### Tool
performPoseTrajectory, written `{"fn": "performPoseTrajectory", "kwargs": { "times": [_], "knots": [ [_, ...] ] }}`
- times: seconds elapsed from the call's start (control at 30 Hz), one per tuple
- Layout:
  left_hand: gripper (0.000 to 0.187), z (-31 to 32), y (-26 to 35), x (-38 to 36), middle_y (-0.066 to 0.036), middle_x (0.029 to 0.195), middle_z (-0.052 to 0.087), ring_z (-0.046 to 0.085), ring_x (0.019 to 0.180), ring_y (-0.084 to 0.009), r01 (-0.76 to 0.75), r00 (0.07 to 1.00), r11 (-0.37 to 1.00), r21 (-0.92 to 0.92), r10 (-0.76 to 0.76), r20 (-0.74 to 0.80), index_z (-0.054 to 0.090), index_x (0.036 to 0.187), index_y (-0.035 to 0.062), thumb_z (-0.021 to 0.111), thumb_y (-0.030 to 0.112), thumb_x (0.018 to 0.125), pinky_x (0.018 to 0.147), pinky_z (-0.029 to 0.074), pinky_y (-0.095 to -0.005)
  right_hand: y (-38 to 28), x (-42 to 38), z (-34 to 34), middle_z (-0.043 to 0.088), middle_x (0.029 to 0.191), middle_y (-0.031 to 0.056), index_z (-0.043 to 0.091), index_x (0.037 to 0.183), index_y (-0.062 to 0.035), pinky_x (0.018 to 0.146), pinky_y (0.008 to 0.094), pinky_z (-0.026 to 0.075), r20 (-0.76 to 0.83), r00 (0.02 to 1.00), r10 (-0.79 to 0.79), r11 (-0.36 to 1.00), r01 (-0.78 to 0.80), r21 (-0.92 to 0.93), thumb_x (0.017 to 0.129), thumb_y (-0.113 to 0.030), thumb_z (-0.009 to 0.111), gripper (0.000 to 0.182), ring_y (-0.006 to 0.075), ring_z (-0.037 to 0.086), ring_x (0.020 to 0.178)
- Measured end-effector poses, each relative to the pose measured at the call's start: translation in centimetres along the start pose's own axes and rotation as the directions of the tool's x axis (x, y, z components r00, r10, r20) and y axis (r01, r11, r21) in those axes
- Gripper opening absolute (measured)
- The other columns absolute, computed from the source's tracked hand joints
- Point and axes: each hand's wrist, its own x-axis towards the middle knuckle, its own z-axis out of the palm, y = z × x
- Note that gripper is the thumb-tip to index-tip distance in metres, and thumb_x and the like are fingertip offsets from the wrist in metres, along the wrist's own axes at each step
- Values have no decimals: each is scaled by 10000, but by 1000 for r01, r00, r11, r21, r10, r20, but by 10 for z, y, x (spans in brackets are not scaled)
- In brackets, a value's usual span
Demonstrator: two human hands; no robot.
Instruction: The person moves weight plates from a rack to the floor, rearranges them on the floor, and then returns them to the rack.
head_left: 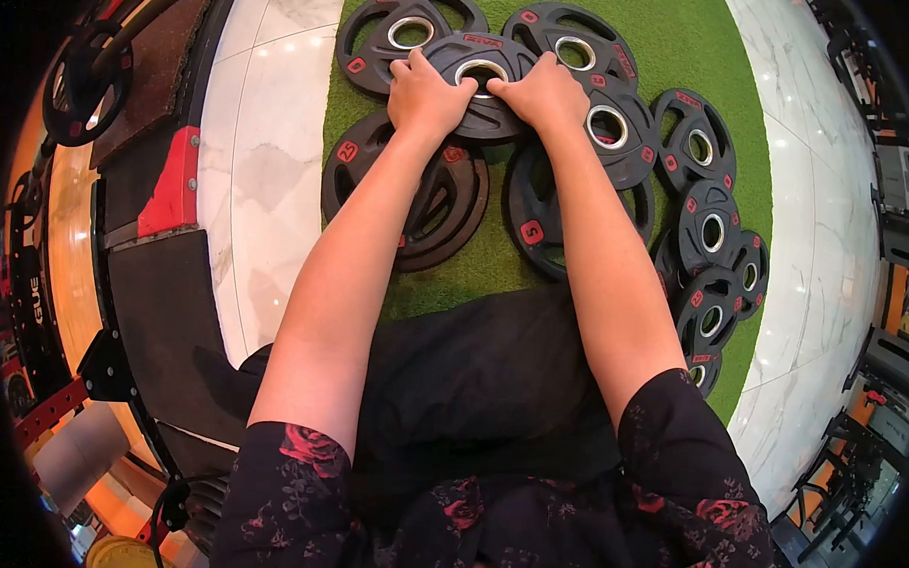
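Both my arms stretch forward to a black weight plate [483, 47] with a silver centre ring and red lettering. My left hand [427, 95] grips its left side, thumb at the centre hole and fingers curled over the plate. On the right side my right hand [546, 95] holds it the same way, thumb tip at the hole. The held plate overlaps the plates around it. Behind it lie an upper left plate [368, 26] and an upper right plate [605, 41]. Nearer to me are a plate marked 25 [351, 165] and a plate marked 5 [529, 212].
Smaller plates [699, 227] lie in an overlapping row down the right side of the green turf [515, 276]. Marble tiles [812, 226] border the turf. A rack with a red bracket [177, 189] stands at left, gym equipment [832, 498] at far right.
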Motion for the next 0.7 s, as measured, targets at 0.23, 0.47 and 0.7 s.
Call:
{"fn": "performPoseTrajectory", "kwargs": {
  "times": [0.23, 0.47, 0.7],
  "knots": [
    [964, -8, -17, -8, -267, 1333, 513, 579, 1220, -377, -94, 984, 992, -86, 79, -159, 453, 1459, -25, 850, 411, 697, 1039, 499, -430, -11, -14, -8, 678, 1264, 210, 559, 1309, 1, 952, 446, 565, 9, 998, -68, 997, 68, 23, 712, -610, 826, 895, 367, 688, 1152],
    [936, -91, -60, -22, -246, 1308, 503, 570, 1204, -394, -93, 977, 990, -107, 70, -201, 457, 1429, -54, 853, 362, 690, 1028, 499, -420, -70, -70, -9, 680, 1206, 257, 536, 1242, 47, 919, 489, 563, -109, 963, -248, 968, 251, 17, 758, -592, 785, 839, 413, 691, 1102],
    [818, -209, -157, -40, -267, 1214, 575, 622, 1130, -389, -131, 935, 991, 41, 137, -326, 552, 1284, -53, 879, 368, 663, 975, 539, -427, -181, -141, 8, 673, 1208, 274, 487, 1261, 56, 943, 451, 571, -14, 919, -394, 911, 393, 127, 764, -569, 807, 860, 401, 690, 1121]
  ]
}}
